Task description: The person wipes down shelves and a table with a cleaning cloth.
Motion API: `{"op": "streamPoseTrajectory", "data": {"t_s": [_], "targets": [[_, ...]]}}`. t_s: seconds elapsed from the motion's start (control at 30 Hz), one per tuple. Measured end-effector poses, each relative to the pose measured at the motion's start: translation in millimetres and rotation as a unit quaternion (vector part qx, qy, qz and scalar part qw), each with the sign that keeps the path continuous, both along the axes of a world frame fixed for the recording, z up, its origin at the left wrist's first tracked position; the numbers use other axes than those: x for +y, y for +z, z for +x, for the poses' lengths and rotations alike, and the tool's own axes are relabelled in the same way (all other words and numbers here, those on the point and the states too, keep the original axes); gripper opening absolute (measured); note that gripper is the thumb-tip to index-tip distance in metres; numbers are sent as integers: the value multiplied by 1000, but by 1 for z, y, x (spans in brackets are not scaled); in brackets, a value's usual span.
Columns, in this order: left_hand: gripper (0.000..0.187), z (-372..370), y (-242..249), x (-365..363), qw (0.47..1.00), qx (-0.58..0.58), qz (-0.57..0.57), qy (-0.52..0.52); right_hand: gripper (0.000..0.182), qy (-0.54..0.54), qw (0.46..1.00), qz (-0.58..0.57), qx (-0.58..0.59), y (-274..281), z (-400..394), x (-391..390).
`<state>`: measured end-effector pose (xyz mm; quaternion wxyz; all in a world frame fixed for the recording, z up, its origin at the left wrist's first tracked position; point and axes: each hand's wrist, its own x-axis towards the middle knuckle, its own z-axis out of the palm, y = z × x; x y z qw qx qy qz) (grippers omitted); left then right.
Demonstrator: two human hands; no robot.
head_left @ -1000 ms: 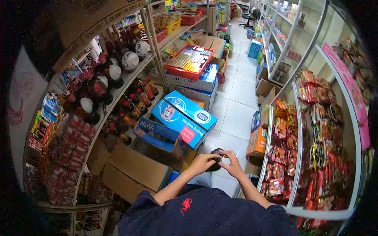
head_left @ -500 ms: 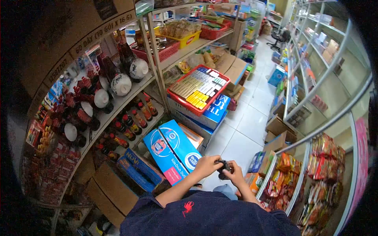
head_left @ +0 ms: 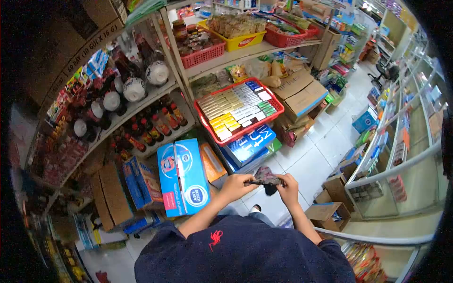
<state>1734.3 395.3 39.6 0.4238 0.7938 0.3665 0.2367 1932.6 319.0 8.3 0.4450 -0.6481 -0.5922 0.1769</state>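
Note:
Between my hands, in front of my chest, is a crumpled dark thing (head_left: pixel 268 177), greyish-pink at the top with a black part hanging below. Its exact kind does not show. My left hand (head_left: pixel 237 187) pinches a thin black edge of it from the left. On the other side my right hand (head_left: pixel 289 188) has its thumb and fingers closed on the right end. A blue Dutch Lady carton (head_left: pixel 181 172) lies just left of my left forearm. Beyond my hands, a red tray (head_left: pixel 207 128) of small packs in rows rests on blue boxes (head_left: pixel 250 146).
Shelves (head_left: pixel 146 101) of bottles and bowls line the left. A yellow basket (head_left: pixel 245 42) and a red basket (head_left: pixel 203 57) stand on the shelf ahead. On the right, glass-fronted shelving (head_left: pixel 401 188) runs beside a white tiled aisle (head_left: pixel 306 162). Open cardboard boxes (head_left: pixel 328 213) sit at its foot.
The view has turned, so the aisle sits further right. My hands have moved further apart, and the dark thing between them is now spread out and shows its greyish-pink part.

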Motion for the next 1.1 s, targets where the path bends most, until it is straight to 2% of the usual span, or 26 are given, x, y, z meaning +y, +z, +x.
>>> {"op": "streamPoseTrajectory", "data": {"t_s": [0.23, 0.27, 0.33, 0.37, 0.4, 0.43, 0.5, 0.53, 0.57, 0.67, 0.7, 0.77, 0.8, 0.83, 0.87, 0.9, 0.97, 1.03, 1.1], "targets": [[26, 40, -20, 17, 995, -67, 79, -7, 31, 114, 989, -6, 90, 10, 33, 63], [26, 47, -22, 19, 995, -65, 74, -2, 30, 150, 979, 3, 139, 14, 30, 73], [39, 61, -27, 28, 973, -214, -44, 78, 30, 228, 952, -1, 204, 24, 30, 96], [49, 66, -30, 34, 945, -287, -102, 118, 30, 270, 937, -16, 219, 29, 31, 107], [59, 70, -34, 44, 956, -270, -46, 100, 30, 298, 925, -38, 232, 33, 31, 117], [59, 70, -40, 55, 956, -272, -45, 103, 30, 301, 925, -39, 230, 37, 30, 130], [63, 65, -54, 77, 992, -46, -39, 109, 27, 374, 895, -64, 234, 43, 28, 154], [62, 66, -60, 90, 984, -120, -82, 102, 30, 417, 891, -29, 176, 35, 33, 172], [62, 66, -65, 102, 983, -125, -83, 104, 30, 420, 891, -31, 172, 35, 38, 184], [49, 67, -71, 138, 968, -101, -58, 222, 50, 420, 893, -93, 132, 47, 55, 228], [52, 68, -74, 148, 956, -127, -49, 262, 47, 411, 893, -113, 147, 41, 64, 245], [53, 62, -70, 166, 944, -32, 38, 327, 40, 383, 905, -149, 112, 33, 82, 281], [53, 57, -68, 170, 941, -32, 38, 334, 38, 363, 918, -137, 79, 34, 88, 299], [50, 51, -65, 175, 942, 18, 9, 334, 36, 343, 930, -122, 46, 38, 92, 318], [50, 46, -61, 180, 941, 66, -18, 333, 34, 337, 929, -140, 62, 43, 94, 337], [50, 43, -61, 184, 937, 65, -14, 343, 34, 332, 932, -128, 69, 48, 94, 356], [38, 36, -68, 183, 924, 105, -8, 367, 33, 353, 931, -88, 31, 49, 92, 406], [38, 30, -66, 181, 922, 104, 14, 372, 32, 386, 922, 25, 25, 43, 81, 465], [35, 25, -72, 174, 902, 133, -21, 409, 32, 352, 936, 21, 5, 61, 61, 513]]}}
